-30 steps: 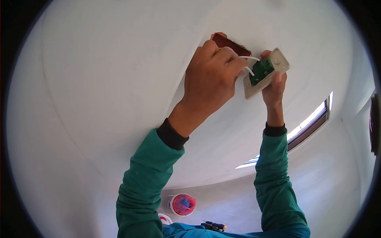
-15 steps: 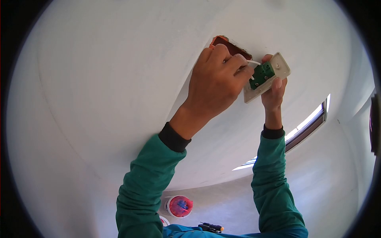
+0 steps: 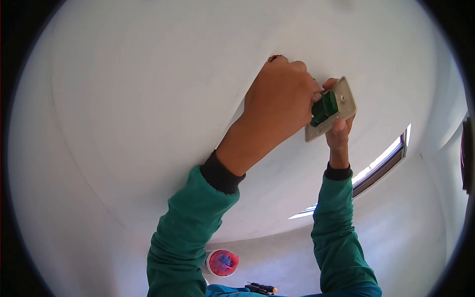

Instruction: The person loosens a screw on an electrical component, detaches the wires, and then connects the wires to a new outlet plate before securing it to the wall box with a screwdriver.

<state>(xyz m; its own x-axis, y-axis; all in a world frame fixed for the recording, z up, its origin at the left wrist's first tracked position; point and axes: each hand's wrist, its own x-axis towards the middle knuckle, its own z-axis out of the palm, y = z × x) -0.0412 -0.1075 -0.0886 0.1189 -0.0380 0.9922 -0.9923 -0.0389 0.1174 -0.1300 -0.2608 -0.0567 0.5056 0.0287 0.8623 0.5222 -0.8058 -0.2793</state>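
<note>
A white electrical wall plate [image 3: 347,103] with a green terminal block [image 3: 325,107] on its back is tilted in front of the wall. Whether its front is a switch or a socket cannot be seen. My right hand [image 3: 338,134] grips the plate, with the thumb on its back edge. My left hand [image 3: 279,101] is closed, its fingertips pinched against the left side of the green block. Those fingers hide most of the white wire they hold. Behind the knuckles, only a sliver of the opening in the wall [image 3: 275,58] shows.
The white wall [image 3: 148,99] fills most of the view. To the right is a narrow window [image 3: 381,166]. Below, a white bucket [image 3: 209,262] with a red and blue bag [image 3: 223,262] stands on the floor. Dark-handled tools [image 3: 262,288] show at the bottom edge.
My left hand has turned and closed in on the green block, covering the wires and nearly all of the orange wall box. The plate has moved slightly down and tilted more steeply.
</note>
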